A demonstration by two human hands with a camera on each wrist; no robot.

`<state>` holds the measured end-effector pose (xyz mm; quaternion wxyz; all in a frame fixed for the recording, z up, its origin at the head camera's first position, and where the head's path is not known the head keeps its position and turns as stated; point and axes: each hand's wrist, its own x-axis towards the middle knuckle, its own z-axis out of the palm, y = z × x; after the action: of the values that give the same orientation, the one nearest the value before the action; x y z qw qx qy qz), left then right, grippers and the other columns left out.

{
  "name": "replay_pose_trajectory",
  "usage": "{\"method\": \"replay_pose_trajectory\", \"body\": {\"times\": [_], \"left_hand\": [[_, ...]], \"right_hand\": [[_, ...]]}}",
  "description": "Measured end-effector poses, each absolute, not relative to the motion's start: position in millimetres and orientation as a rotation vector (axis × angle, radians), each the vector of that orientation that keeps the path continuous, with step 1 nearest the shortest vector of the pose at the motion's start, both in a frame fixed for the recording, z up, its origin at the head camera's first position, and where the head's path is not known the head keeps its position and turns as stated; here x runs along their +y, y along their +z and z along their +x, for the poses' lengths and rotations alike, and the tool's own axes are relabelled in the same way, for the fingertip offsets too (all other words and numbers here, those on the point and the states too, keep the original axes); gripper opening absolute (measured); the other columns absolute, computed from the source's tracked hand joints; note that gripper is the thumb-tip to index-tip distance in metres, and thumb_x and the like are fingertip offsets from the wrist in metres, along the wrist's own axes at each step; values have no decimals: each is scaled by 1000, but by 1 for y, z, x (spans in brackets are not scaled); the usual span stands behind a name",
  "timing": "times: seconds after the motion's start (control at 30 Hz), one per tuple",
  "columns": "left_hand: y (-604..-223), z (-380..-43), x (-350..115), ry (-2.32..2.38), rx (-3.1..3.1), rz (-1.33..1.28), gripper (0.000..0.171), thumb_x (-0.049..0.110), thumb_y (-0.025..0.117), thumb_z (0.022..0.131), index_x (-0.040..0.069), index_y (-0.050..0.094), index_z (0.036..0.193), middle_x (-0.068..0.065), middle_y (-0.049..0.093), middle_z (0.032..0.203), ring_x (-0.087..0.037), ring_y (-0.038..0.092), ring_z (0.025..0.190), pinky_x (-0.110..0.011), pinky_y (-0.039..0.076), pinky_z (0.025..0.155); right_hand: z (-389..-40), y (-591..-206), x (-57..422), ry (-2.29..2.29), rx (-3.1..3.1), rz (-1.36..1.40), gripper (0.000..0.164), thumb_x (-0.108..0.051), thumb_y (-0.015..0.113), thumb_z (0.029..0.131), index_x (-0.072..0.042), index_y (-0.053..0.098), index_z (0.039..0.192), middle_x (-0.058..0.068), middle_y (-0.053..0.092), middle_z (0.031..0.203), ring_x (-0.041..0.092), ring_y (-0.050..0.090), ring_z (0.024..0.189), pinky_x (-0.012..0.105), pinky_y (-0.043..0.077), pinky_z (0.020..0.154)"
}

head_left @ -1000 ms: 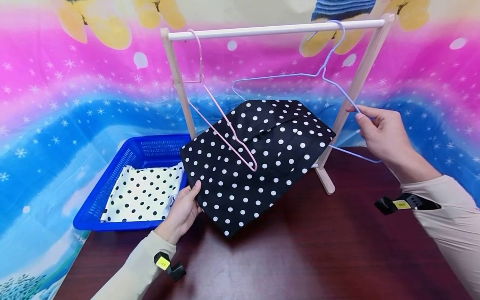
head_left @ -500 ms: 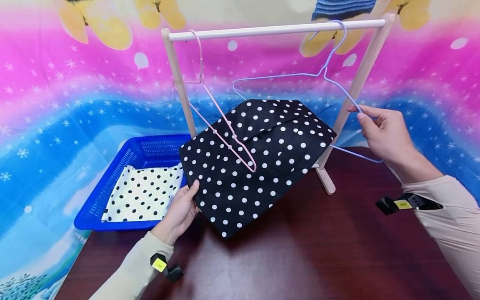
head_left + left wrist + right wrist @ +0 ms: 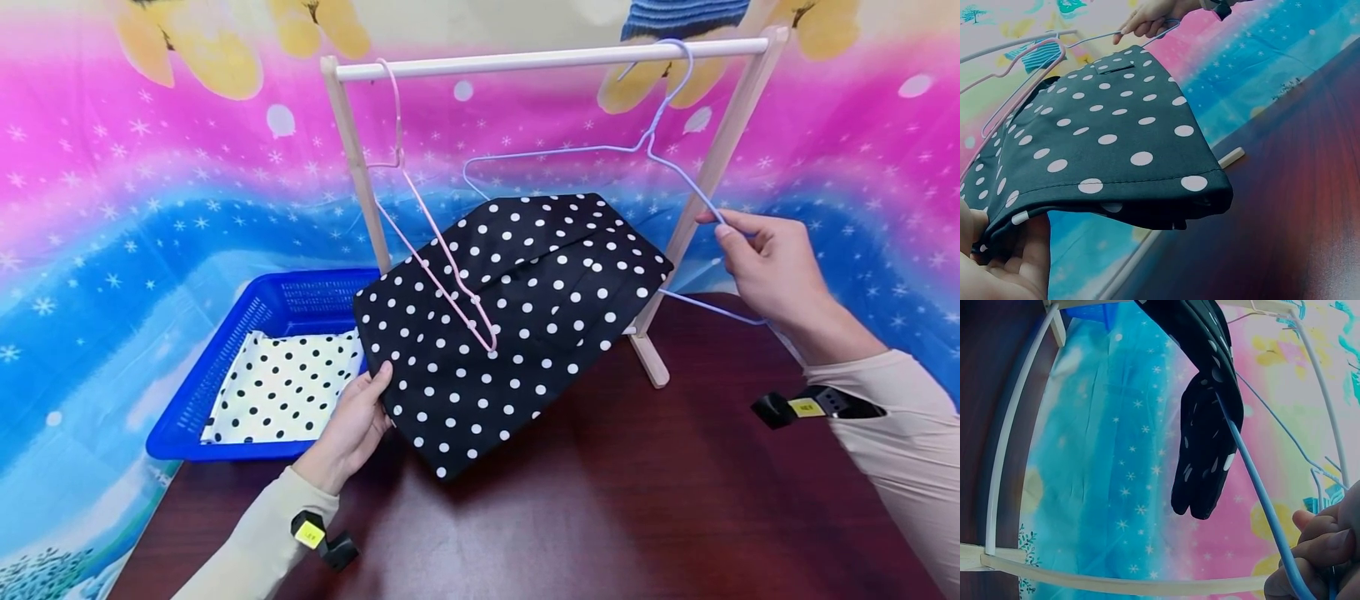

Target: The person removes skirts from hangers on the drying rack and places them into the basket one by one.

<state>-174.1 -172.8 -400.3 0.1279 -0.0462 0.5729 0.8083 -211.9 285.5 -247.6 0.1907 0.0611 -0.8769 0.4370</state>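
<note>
Black shorts (image 3: 517, 308) with white dots lie over the lower bar of a blue wire hanger (image 3: 555, 154), which hooks on the rack's top rail. In the right wrist view, part of the shorts (image 3: 1200, 456) droops past the bar. My left hand (image 3: 356, 421) grips their near left edge, thumb on top; the left wrist view shows its fingers (image 3: 1035, 256) under the stitched hem. With thumb and index finger, my right hand (image 3: 776, 271) pinches the hanger's right shoulder. A pink hanger (image 3: 431, 242) dangles from the rail's left end, in front of the shorts.
The wooden rack (image 3: 555, 60) stands on a dark red-brown table (image 3: 600, 500). To the left, a blue basket (image 3: 168, 408) holds a folded white cloth (image 3: 285, 383) with black dots. A colourful printed backdrop (image 3: 187, 167) hangs close behind.
My left hand has drifted slightly left and down, drawing the near edge of the shorts with it. The pink hanger's lower end has swung a little left. My right hand has barely moved.
</note>
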Motion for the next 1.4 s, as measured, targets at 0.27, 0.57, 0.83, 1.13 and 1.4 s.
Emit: {"method": "replay_pose_trajectory", "body": {"times": [0.27, 0.57, 0.83, 1.13, 1.4], "left_hand": [[-395, -172, -176, 2330, 1705, -146, 34, 39, 37, 109, 11, 50, 124, 14, 74, 96, 1, 69, 91, -19, 52, 73], [-396, -169, -181, 2361, 1694, -173, 31, 40, 39, 109, 14, 54, 116, 13, 75, 93, 0, 70, 87, -20, 55, 72], [-394, -170, -186, 2248, 1808, -191, 47, 42, 37, 109, 5, 49, 136, 13, 75, 98, 0, 72, 90, -20, 58, 80], [-387, -175, -180, 2239, 1835, -183, 45, 40, 37, 109, 5, 47, 136, 14, 73, 97, 0, 71, 88, -18, 58, 79], [-381, -175, -179, 2261, 1814, -155, 42, 38, 36, 110, 4, 44, 135, 13, 73, 96, -1, 71, 86, -19, 58, 77]], "right_hand": [[-212, -248, 286, 1223, -2475, 161, 33, -27, 49, 107, -17, 65, 133, -11, 35, 53, 10, 26, 41, 37, 18, 36], [-213, -251, 294, 1255, -2441, 114, 33, -28, 48, 107, -20, 65, 134, -12, 33, 51, 10, 25, 40, 38, 17, 37], [-210, -257, 311, 1196, -2499, 77, 40, -33, 44, 108, -23, 57, 144, -9, 31, 51, 16, 25, 39, 39, 19, 37], [-209, -255, 308, 1175, -2527, 105, 41, -33, 43, 108, -22, 56, 145, -8, 30, 52, 17, 24, 40, 39, 19, 38], [-211, -255, 308, 1160, -2543, 134, 42, -34, 43, 108, -21, 55, 146, -9, 32, 53, 16, 27, 40, 38, 22, 38]]}}
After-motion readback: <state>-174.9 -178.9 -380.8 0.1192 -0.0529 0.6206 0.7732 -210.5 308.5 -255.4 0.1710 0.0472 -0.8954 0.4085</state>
